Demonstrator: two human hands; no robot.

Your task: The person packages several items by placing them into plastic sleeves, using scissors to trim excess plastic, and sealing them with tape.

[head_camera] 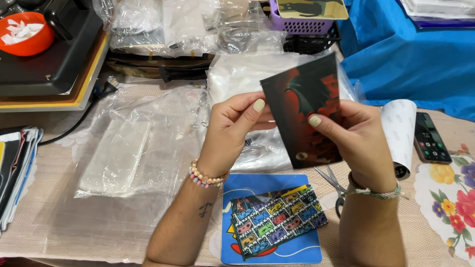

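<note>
Both hands hold up a dark rectangular print (307, 99) with a red and black winged figure on it, tilted slightly. My left hand (232, 133) pinches its left edge with thumb and fingers. My right hand (358, 136) grips the lower right side, its thumb pressed on the picture's face. Below the hands lies a blue mat (247, 185) with a colourful patterned pouch (277, 220) on top of it.
Clear plastic bags (128, 148) cover the table's left and middle. Scissors (334, 185) lie by my right wrist, with a curled white backing sheet (401, 131) and a phone (431, 138) to the right. A heat press (49, 59) with an orange bowl (24, 32) stands far left, blue cloth (415, 54) far right.
</note>
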